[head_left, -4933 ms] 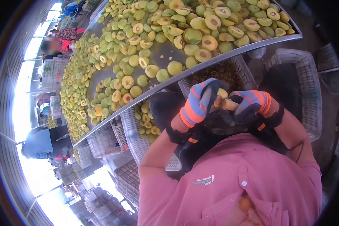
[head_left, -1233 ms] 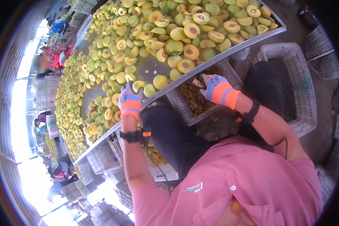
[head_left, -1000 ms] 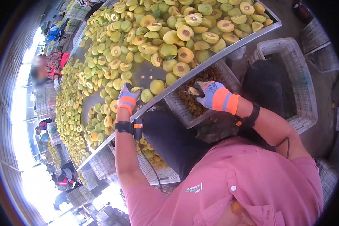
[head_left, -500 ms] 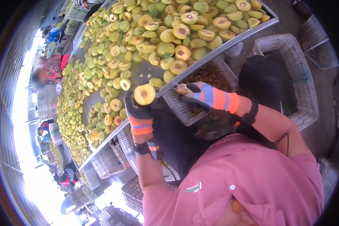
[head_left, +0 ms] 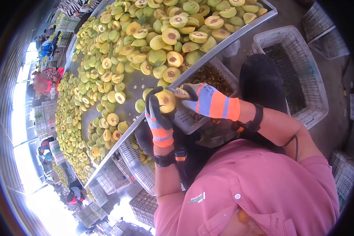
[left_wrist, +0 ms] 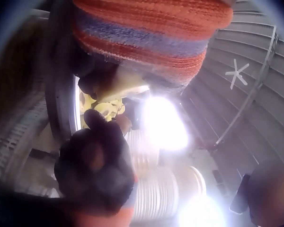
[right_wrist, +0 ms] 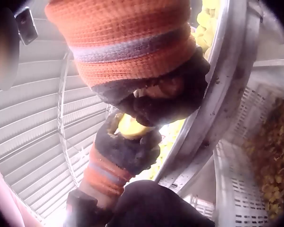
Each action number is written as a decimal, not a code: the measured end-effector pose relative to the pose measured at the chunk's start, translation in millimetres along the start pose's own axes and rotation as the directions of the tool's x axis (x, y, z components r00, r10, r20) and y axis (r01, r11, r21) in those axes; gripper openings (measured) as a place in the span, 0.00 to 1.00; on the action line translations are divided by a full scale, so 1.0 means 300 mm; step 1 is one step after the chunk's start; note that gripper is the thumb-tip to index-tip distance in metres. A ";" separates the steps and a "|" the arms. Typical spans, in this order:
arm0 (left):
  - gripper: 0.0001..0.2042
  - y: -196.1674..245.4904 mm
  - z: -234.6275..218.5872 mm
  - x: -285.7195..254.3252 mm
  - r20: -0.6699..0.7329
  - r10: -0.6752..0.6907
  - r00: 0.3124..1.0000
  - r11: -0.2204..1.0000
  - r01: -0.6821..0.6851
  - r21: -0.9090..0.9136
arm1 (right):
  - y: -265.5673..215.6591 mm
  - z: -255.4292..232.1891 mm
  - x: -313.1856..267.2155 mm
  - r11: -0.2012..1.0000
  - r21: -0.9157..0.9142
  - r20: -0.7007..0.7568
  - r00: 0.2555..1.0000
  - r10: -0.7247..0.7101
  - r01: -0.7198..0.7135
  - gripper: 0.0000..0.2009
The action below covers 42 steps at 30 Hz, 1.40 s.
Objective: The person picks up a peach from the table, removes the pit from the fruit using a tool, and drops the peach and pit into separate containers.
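Head view: the gloved left hand grips a halved fruit just off the table edge, above a crate. The right hand grasps a tool touching the fruit. Right wrist view: both gloves meet beside the metal rim.

Fruit halves cover the table; crates sit below its near edge.

The left hand hides the halved fruit's underside; the tool in the right hand is mostly covered, perhaps a knife.
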<state>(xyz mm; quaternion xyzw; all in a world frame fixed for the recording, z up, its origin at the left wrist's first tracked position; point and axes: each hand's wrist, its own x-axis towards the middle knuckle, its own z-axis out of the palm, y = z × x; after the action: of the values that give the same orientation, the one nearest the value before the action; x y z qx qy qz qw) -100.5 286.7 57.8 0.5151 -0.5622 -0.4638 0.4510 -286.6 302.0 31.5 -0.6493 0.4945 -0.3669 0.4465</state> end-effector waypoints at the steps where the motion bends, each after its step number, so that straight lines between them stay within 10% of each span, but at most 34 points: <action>1: 0.20 0.046 0.015 -0.013 0.000 0.010 1.000 1.000 -0.010 0.027 | -0.006 -0.004 -0.001 0.999 -0.043 0.021 1.000 0.013 -0.012 0.22; 9: 0.18 0.048 0.009 -0.034 0.022 0.315 0.949 0.920 -0.311 0.239 | -0.061 -0.021 -0.018 0.999 -0.018 0.020 0.999 0.033 -0.033 0.22; 16: 0.16 -0.017 -0.369 0.050 -0.416 0.135 0.899 0.953 -0.003 0.303 | -0.050 -0.047 -0.019 0.995 -0.043 0.048 0.995 0.091 -0.089 0.22; 18: 0.23 -0.104 -0.597 0.061 -0.344 0.257 0.903 0.649 0.102 0.754 | 0.003 -0.019 -0.011 0.995 -0.032 0.047 0.994 0.096 -0.094 0.23; 22: 0.27 -0.194 -0.818 0.032 -0.404 0.081 0.911 0.295 0.365 0.883 | -0.021 -0.029 -0.011 0.985 -0.107 0.109 0.983 0.148 -0.136 0.22; 27: 0.25 -0.254 -0.867 0.052 -0.450 0.146 0.881 0.760 0.191 0.621 | -0.008 -0.007 -0.001 0.988 -0.106 0.099 0.988 0.118 -0.108 0.21; 34: 0.30 -0.195 -0.837 0.124 -0.361 0.232 0.903 -0.076 0.387 0.919 | -0.017 0.005 0.000 0.979 -0.122 0.163 0.970 0.181 -0.162 0.21; 38: 0.29 -0.168 -0.860 0.169 -0.442 0.345 0.828 -0.243 0.534 0.810 | -0.048 -0.025 -0.005 0.977 -0.096 0.172 0.963 0.206 -0.192 0.21; 42: 0.29 -0.137 -0.787 0.298 -0.287 0.140 0.948 0.121 0.271 0.955 | -0.063 -0.016 0.003 0.960 -0.165 0.224 0.939 0.260 -0.227 0.23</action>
<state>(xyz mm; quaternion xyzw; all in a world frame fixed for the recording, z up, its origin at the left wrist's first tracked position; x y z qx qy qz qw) 133.0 182.3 58.4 0.7729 -0.6253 0.0920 0.0561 -285.1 302.3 50.9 -0.6520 0.5367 -0.1917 0.5001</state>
